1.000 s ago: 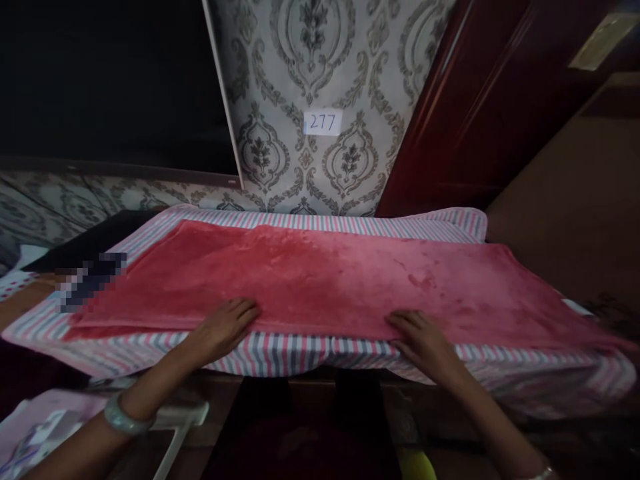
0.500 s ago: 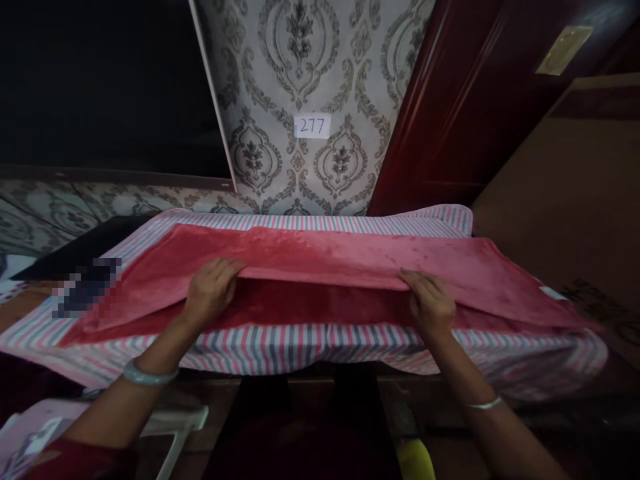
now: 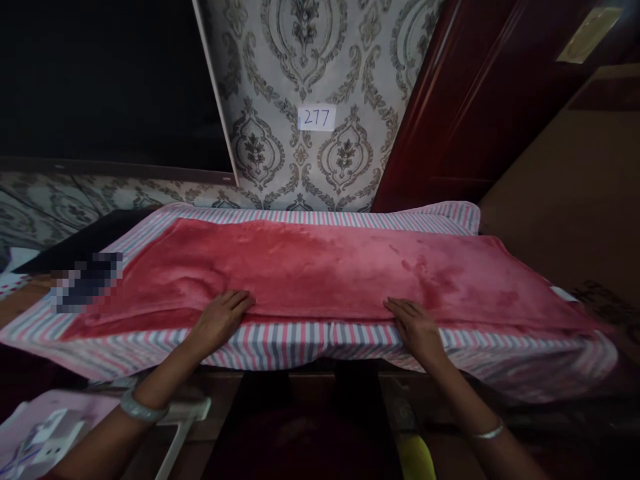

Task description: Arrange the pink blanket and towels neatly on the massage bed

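Note:
A red plush blanket (image 3: 310, 267), folded into a long strip, lies across a striped cloth (image 3: 285, 345). Near the blanket's front edge, my left hand (image 3: 224, 319) rests on its upper layer with the fingers stretched out. Farther right along the same edge, my right hand (image 3: 414, 327) also lies on the fabric, its fingers extended. The upper layer reaches almost to the front edge, and a thin strip of the lower layer shows at the left. Soft wrinkles run beside my left hand.
A dark pixelated object (image 3: 90, 283) is at the left on the striped cloth. Behind the table are a large black screen (image 3: 110, 87) and a patterned wall with a paper label (image 3: 317, 118). A cardboard box (image 3: 575, 180) stands at the right; a pink surface (image 3: 75, 403) is low left.
Both hands have come down and nearer to me, bringing the lifted blanket edge to the front. The dark gap under it has closed, and my fingers have let go and flattened.

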Action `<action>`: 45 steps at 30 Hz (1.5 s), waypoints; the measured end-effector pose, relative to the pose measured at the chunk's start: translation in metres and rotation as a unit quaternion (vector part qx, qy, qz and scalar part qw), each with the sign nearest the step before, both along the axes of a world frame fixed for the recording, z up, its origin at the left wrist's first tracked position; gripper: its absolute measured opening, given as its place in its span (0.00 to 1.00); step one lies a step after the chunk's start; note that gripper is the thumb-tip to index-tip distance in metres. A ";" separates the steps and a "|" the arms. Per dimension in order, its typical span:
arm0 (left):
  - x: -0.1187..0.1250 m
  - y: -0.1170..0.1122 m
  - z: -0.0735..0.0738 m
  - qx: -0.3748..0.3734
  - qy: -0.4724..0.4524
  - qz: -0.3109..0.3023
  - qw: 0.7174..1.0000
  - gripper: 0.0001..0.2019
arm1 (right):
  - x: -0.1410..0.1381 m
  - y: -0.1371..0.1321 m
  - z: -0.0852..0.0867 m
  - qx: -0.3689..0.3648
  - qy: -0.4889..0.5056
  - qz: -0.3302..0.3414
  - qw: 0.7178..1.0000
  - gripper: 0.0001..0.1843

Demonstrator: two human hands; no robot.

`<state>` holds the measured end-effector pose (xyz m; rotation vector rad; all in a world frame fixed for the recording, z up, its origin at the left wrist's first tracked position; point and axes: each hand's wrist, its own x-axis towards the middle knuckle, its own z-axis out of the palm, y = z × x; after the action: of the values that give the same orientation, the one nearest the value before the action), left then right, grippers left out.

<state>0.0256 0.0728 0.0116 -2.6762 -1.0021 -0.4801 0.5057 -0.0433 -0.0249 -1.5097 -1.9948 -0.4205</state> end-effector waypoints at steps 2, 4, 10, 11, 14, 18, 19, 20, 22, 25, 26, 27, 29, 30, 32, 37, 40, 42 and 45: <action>0.000 -0.002 0.000 -0.004 0.000 0.003 1.000 0.19 | 0.000 -0.002 0.003 -0.006 0.001 0.002 1.000 0.21; -0.003 -0.006 0.001 -0.006 -0.004 0.015 1.000 0.19 | 0.001 -0.006 0.008 -0.024 0.004 0.012 1.000 0.20; -0.043 -0.024 0.011 0.026 -0.031 0.152 0.988 0.22 | -0.013 -0.001 0.020 -0.024 0.028 0.045 0.998 0.20; -0.055 -0.027 0.011 0.028 -0.047 0.174 0.983 0.23 | -0.019 0.004 0.020 -0.019 0.030 0.065 0.997 0.20; -0.095 -0.035 0.012 0.018 -0.127 0.232 0.964 0.28 | -0.043 0.022 0.020 -0.010 0.036 0.111 0.993 0.20; -0.146 -0.041 0.017 -0.011 -0.248 0.402 0.881 0.28 | -0.071 0.046 0.017 -0.018 0.035 0.130 0.991 0.22; -0.157 -0.042 0.019 -0.019 -0.261 0.450 0.854 0.25 | -0.075 0.050 0.015 -0.019 0.034 0.136 0.990 0.23; -0.166 -0.042 0.022 -0.028 -0.265 0.490 0.830 0.23 | -0.079 0.055 0.013 -0.021 0.033 0.143 0.989 0.23; -0.180 -0.041 0.028 -0.050 -0.261 0.535 0.802 0.21 | -0.082 0.062 0.008 -0.023 0.036 0.153 0.987 0.25; -0.191 -0.035 0.035 -0.093 -0.242 0.560 0.787 0.18 | -0.084 0.070 -0.003 -0.034 0.046 0.151 0.987 0.25; -0.193 -0.032 0.037 -0.108 -0.234 0.567 0.782 0.17 | -0.083 0.071 -0.006 -0.040 0.049 0.148 0.987 0.25; -0.194 -0.028 0.038 -0.122 -0.224 0.574 0.778 0.16 | -0.083 0.072 -0.008 -0.046 0.053 0.144 0.987 0.25; -0.195 -0.022 0.040 -0.141 -0.207 0.586 0.770 0.15 | -0.083 0.072 -0.011 -0.057 0.060 0.139 0.987 0.23; -0.195 -0.019 0.041 -0.145 -0.201 0.593 0.766 0.14 | -0.083 0.071 -0.012 -0.058 0.063 0.138 0.987 0.23; -0.195 -0.015 0.044 -0.140 -0.195 0.609 0.756 0.13 | -0.084 0.070 -0.012 -0.058 0.067 0.137 0.987 0.23; -0.198 -0.014 0.049 -0.136 -0.185 0.634 0.739 0.14 | -0.087 0.066 -0.009 -0.058 0.066 0.132 0.987 0.23; -0.199 -0.016 0.049 -0.141 -0.171 0.631 0.743 0.14 | -0.087 0.065 -0.009 -0.050 0.059 0.130 0.988 0.22; -0.199 -0.017 0.048 -0.141 -0.164 0.633 0.743 0.16 | -0.088 0.065 -0.010 -0.043 0.059 0.130 0.989 0.22; -0.201 -0.018 0.049 -0.161 -0.158 0.639 0.735 0.18 | -0.089 0.064 -0.010 -0.041 0.065 0.131 0.988 0.21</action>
<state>-0.1750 0.0548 0.0607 -1.4148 -2.7898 -0.4197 0.4163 0.0212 -0.0345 -1.2634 -2.0923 -0.1291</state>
